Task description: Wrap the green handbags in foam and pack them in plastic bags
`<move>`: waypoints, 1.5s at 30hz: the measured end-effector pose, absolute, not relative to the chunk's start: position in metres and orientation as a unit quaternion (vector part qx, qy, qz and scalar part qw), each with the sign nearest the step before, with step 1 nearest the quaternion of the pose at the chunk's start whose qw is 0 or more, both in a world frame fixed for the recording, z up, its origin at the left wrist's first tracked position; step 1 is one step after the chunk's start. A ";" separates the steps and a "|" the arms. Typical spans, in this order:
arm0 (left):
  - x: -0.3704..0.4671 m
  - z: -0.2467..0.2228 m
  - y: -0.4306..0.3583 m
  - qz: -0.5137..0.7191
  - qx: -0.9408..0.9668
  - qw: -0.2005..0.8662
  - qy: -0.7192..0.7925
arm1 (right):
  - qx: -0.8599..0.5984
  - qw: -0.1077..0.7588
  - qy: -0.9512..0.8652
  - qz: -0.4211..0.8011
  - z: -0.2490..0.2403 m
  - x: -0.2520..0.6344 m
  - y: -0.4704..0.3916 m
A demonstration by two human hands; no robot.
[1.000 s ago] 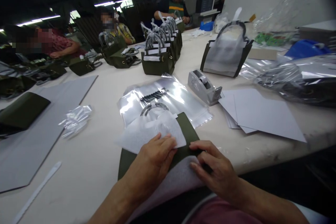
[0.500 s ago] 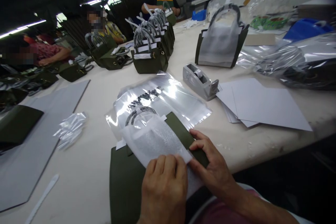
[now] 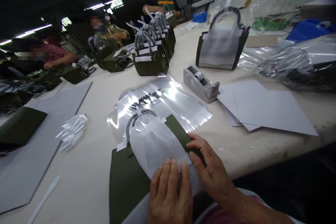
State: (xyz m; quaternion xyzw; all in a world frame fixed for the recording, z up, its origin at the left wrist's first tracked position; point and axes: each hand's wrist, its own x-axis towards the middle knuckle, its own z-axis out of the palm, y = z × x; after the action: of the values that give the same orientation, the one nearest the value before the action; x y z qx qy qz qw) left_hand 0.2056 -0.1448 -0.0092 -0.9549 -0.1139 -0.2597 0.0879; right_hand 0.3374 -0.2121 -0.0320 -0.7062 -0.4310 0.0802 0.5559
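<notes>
1. While lying at the near edge of the table (image 3: 86, 182), turned with handles (image 3: 145, 112) pointing away: the green bag (image 3: 128, 178), set close to the body, probably for easy reach.
2. Over its face, up to the handles, a white wrapping sheet (image 3: 154, 143), likely there to shield the surface.
3. On the sheet's lower part, the left grip (image 3: 170, 192), fingers nearly side by side and laid flat rather than curled round anything, apparently to hold it down.
4. At the bag's right side, the right grip (image 3: 210, 168), fingers on the edge and thumb apart from them near the sheet, probably bracing; impossible to tell whether pinching.
5. Just beyond, partly under the handles, clear printed sleeves (image 3: 181, 101), laid flat, presumably to avoid creasing.
6. Next outward, a tape dispenser (image 3: 196, 82) beside fanned white cards (image 3: 262, 106), both perhaps placed for quick pick-up.
7. Farther off, a wrapped bag (image 3: 217, 54) standing upright; to its left, a close row of bags (image 3: 151, 64), likely packed tight to save room.
8. Out to the left, crumpled film (image 3: 72, 131) beside a grey board (image 3: 28, 168).
</notes>
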 end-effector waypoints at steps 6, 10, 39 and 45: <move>0.204 -0.010 -0.141 -0.259 -0.954 0.094 -0.116 | -0.720 0.533 -0.442 0.045 -0.029 0.339 -0.209; 0.205 -0.009 -0.136 -0.258 -0.955 0.058 -0.132 | -0.719 0.534 -0.445 0.035 -0.028 0.338 -0.205; 0.231 0.078 -0.053 -0.109 -0.946 0.079 -0.296 | -0.500 0.440 -0.690 -0.282 -0.027 0.346 -0.206; 0.249 0.101 0.000 -0.090 -0.864 -0.154 -0.470 | -0.518 0.411 -0.709 -0.247 -0.018 0.342 -0.190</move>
State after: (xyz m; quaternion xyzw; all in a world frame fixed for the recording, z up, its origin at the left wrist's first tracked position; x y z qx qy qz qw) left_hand 0.2489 0.0003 0.1009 -0.8643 -0.4704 -0.0898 -0.1539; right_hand 0.3423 -0.1901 -0.0184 -0.5176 -0.7090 -0.2466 0.4106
